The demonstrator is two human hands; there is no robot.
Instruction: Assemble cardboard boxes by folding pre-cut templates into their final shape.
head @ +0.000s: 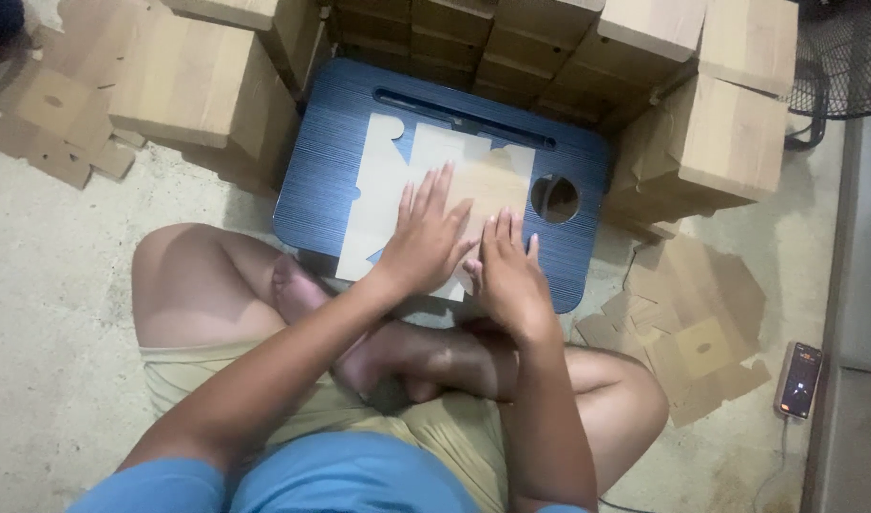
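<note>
A flat die-cut cardboard blank (388, 180), pale on one side with a brown folded panel, lies on a small blue lap table (321, 161). My left hand (426, 233) presses flat on the blank's middle, fingers spread. Just to its right, my right hand (507, 271) also lies flat on the blank near the table's front edge, fingers together. Both palms face down; neither hand grips anything. My crossed legs sit under the table's near edge.
Stacks of folded brown cardboard boxes (207, 85) ring the table at the back and both sides. Flat cardboard blanks (692, 332) lie on the concrete floor at right and far left. A phone (800, 380) on a cable lies at right; a fan (849, 57) stands top right.
</note>
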